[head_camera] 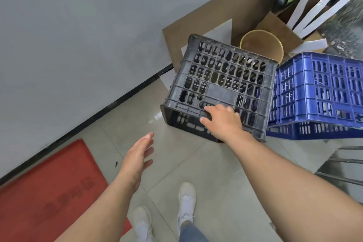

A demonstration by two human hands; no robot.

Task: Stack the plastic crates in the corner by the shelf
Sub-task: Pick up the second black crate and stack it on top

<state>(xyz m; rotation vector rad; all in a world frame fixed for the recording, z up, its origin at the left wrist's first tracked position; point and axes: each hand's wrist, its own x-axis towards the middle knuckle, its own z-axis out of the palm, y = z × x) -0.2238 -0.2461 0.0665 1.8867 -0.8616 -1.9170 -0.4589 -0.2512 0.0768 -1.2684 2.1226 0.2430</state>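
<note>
Fingers of the left hand (137,155), lower centre of frame, are straight and spread, holding nothing, hovering over the tile floor (196,163) beside a red mat (49,186) at lower left. Right hand (222,120), centre frame, has its fingers (208,108) hooked into the handle slot of the black crate (222,78), thumb against the rim. Black crate is tipped, base grid facing the camera, touching the blue crate (318,92) at right, which also lies tilted. Cardboard (176,33) and a brown tub (261,45) sit behind, upper centre. Risk: a one-handed lift by one edge may let the crate swing or slip; it could knock the blue crate or tub. Left hand likely needed on the far side.
</note>
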